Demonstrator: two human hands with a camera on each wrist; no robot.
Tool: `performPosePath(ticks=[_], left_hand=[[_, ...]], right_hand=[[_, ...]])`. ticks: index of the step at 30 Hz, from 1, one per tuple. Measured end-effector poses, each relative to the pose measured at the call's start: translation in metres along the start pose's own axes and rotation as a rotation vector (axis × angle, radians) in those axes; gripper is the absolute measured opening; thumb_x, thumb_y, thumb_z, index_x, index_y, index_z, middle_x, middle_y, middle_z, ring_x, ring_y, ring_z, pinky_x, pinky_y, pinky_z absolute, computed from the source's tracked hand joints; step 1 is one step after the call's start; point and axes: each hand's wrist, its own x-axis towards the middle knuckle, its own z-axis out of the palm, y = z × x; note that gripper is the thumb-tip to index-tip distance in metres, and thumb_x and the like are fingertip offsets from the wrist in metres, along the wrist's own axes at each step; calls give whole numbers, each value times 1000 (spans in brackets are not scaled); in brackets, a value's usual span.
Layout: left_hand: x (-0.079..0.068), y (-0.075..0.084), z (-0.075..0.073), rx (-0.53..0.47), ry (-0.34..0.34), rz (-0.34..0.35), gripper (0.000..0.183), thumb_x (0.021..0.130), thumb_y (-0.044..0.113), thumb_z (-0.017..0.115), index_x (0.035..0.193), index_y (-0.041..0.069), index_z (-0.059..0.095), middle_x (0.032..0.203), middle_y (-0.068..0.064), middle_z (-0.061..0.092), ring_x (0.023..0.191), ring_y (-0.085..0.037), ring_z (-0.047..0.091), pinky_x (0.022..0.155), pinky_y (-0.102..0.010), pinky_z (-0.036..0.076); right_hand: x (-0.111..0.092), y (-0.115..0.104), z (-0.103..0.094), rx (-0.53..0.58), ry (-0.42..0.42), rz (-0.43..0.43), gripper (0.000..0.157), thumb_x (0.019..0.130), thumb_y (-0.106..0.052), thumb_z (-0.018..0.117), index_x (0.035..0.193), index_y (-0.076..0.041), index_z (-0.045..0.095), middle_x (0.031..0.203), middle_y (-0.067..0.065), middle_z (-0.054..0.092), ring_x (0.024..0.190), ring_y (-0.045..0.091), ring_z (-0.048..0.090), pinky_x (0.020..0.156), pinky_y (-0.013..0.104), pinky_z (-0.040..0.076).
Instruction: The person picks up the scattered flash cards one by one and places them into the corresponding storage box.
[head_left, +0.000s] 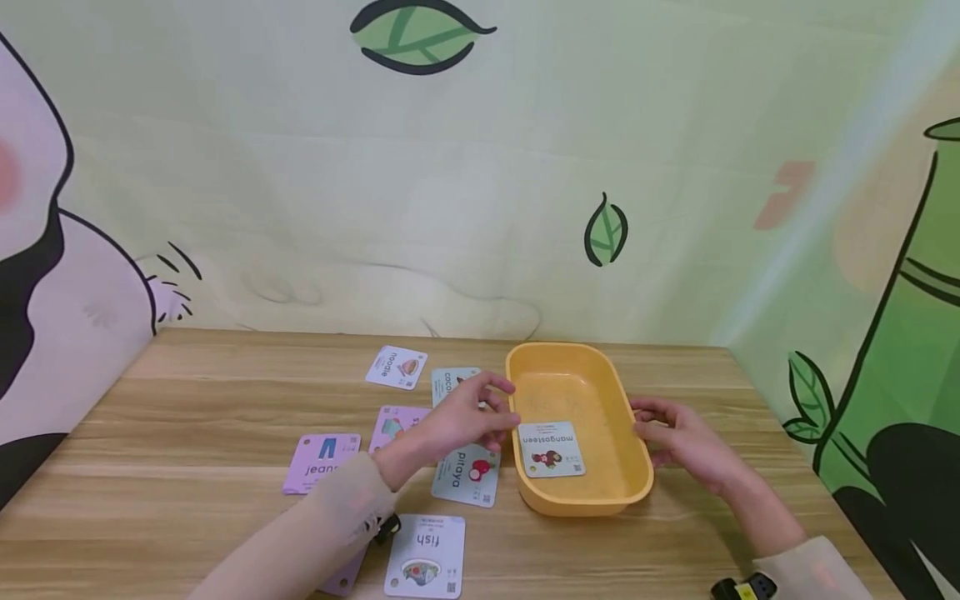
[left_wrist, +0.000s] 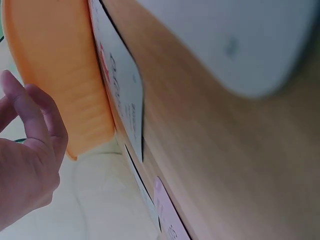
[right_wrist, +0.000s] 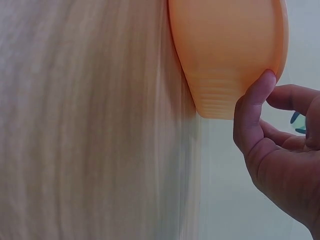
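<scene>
A yellow plastic basin [head_left: 592, 492] stands on the table, with a mangosteen card [head_left: 552, 450] lying inside it at the left. My left hand [head_left: 468, 415] is by the basin's left rim, fingers loosely bent and holding nothing; it hovers over the pitaya card [head_left: 467, 477] and partly hides the coconut card [head_left: 450, 382]. In the left wrist view, this hand [left_wrist: 35, 150] appears beside the basin's wall. On the opposite side, my right hand [head_left: 686, 442] touches the basin's right rim. The right wrist view has its thumb [right_wrist: 257, 100] against the outer side near the rim.
Left of the basin lie a noodle card [head_left: 397, 367], a fish card [head_left: 426, 554], a purple jeans card [head_left: 318, 462] and another purple card [head_left: 393, 423] partly behind the left arm. A printed cloth [head_left: 450, 208] hangs at the table's back edge.
</scene>
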Motion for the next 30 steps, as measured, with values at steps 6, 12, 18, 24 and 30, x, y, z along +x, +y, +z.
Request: performPosePath(ticks=[6,12,18,24,30], left_hand=[[-4,5,-2,47,-11,9,46,94,8,75,134,4,52,106,-15,61,83,-35,66,67,-36,61],[-5,10,-13,129,-5,35,45,94,11,74,134,4,54,109,-13,63,89,-36,65,75,-43,59],[-8,15,-27,203,23,62,45,92,14,78,131,2,57,107,-13,64,89,-33,65,79,-49,58],[-12,15,-44,313,80,68,39,92,14,78,125,5,61,106,-10,64,87,-23,63,75,-40,57],[-14,14,-63,436,147,79,35,93,12,75,124,3,61,104,-9,64,90,-22,61,73,-32,52]], right_hand=[[0,0,0,3,0,2,58,105,-12,56,149,15,32,128,27,48,100,25,63,76,38,62],[1,1,-1,-6,-4,-2,57,105,-13,56,149,15,33,127,27,48,100,25,63,76,38,62],[1,2,-1,-11,3,8,56,105,-13,56,149,14,35,126,27,49,99,25,64,76,38,62],[1,1,-1,-3,3,17,56,105,-14,56,149,13,35,127,26,48,99,24,64,76,38,61],[1,0,-1,8,-2,12,57,104,-13,57,150,14,33,127,26,48,100,24,63,75,38,61]])
